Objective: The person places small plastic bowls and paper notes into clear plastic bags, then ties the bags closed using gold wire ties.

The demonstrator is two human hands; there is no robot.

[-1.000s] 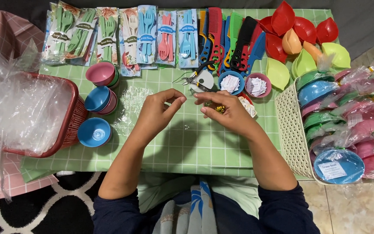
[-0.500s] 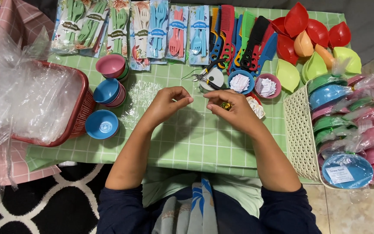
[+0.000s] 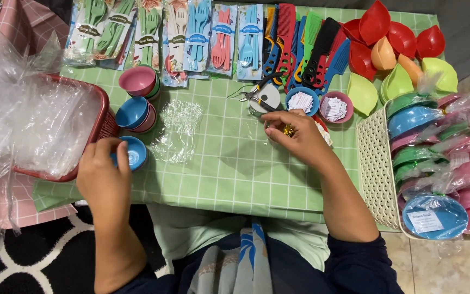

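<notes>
Blue bowl (image 3: 133, 153), small and round, is sitting near the left edge of the green checked surface (image 3: 229, 163), just beside the red basket (image 3: 101, 117) stuffed with clear plastic wrap (image 3: 23, 117). The left hand (image 3: 103, 177) is reaching over it with the forearm running up from the lower edge, the fingers curling down onto the bowl's near rim so the grip is closing around it. Just behind it, two stacks of pink and blue bowls (image 3: 137, 100) are standing, with a crumpled clear bag (image 3: 178, 130) lying flat to their right. The right hand (image 3: 295, 136) is resting further right on the surface, wrist bent inward, its fingertips pressed together on a small gold piece (image 3: 289, 130). Close behind that hand, scissors (image 3: 259, 92) are lying beside two little bowls of white paper slips (image 3: 319, 103). Packets of plastic cutlery (image 3: 191, 35) and coloured combs (image 3: 305, 46) are lining the far edge, and a cream basket (image 3: 379, 163) of wrapped bowls is standing at the right.
</notes>
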